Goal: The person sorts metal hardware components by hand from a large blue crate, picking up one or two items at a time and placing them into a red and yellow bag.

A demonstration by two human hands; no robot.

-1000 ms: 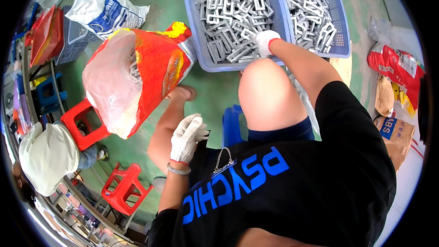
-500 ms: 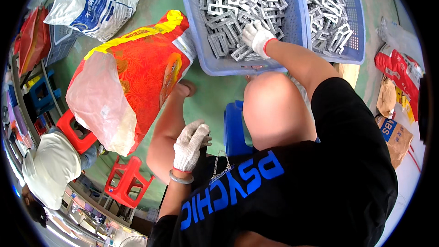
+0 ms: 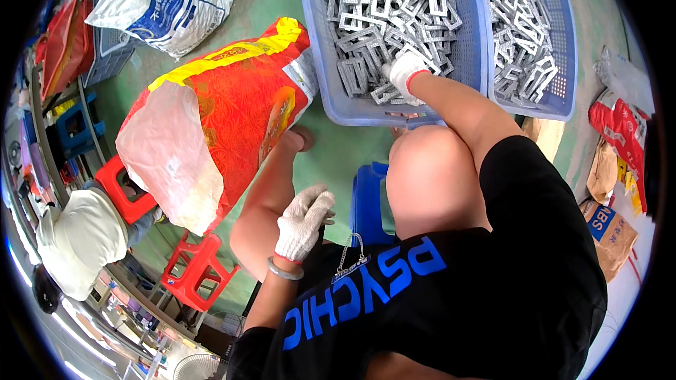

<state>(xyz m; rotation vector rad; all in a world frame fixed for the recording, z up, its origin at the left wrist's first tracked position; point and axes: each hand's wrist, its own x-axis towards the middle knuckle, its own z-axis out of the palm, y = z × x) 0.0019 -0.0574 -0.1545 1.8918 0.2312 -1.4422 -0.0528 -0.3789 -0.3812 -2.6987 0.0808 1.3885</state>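
Observation:
My right hand (image 3: 408,77), in a white knit glove, reaches into the near end of a blue plastic crate (image 3: 331,102). Its fingers are bent down against the grey rectangular metal frames (image 3: 380,39) heaped there; what lies under the fingertips is hidden. Over my lap, clear of the crate, is my left hand (image 3: 304,224), gloved too. Its fingers are curled in, and whatever they may hold is out of sight. A second blue crate (image 3: 562,88) of similar frames stands against the first on the right.
To my left stands a big red and yellow sack (image 3: 232,123), with a white sack (image 3: 169,7) behind it. Red stools (image 3: 197,271) and a person in white (image 3: 81,239) are at far left. A blue stool (image 3: 367,204) is beneath me. Bags (image 3: 609,236) lie at right.
The whole view has shifted, so crates and sacks appear farther right. My right hand has bent its fingers more among the frames. My left hand stays over my lap, fingers still curled.

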